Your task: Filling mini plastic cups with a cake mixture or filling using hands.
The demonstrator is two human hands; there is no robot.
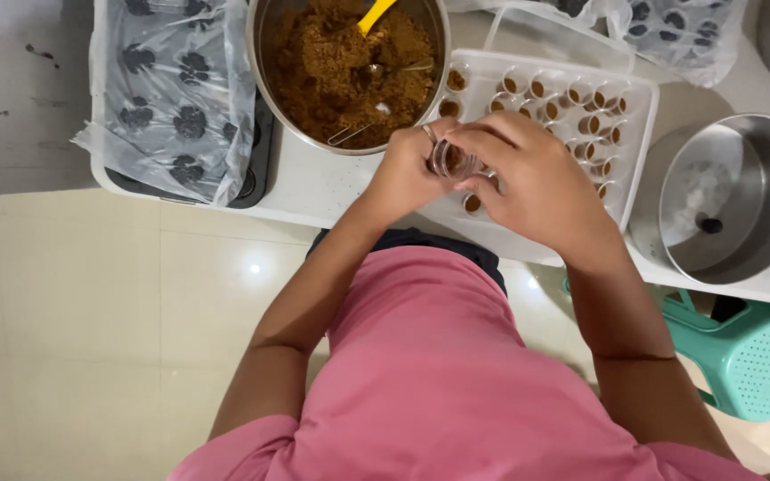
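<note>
Both of my hands meet over the near edge of a white tray (639, 107). My left hand (403, 174) and my right hand (523, 174) together hold a small clear plastic cup (452, 160) with brown crumbs in it. The tray carries several small cups filled with the same brown mix (594, 120). Just beyond my hands stands a large steel bowl (256, 53) of brown crumbs (331, 62), with a yellow-handled tool (374, 13) and a metal spoon (398, 67) lying in it.
A dark baking tray under a clear printed plastic bag (176, 98) lies at the left of the white counter (309, 183). An empty steel pot (733, 200) stands at the right. A teal plastic stool (755, 356) sits on the tiled floor below.
</note>
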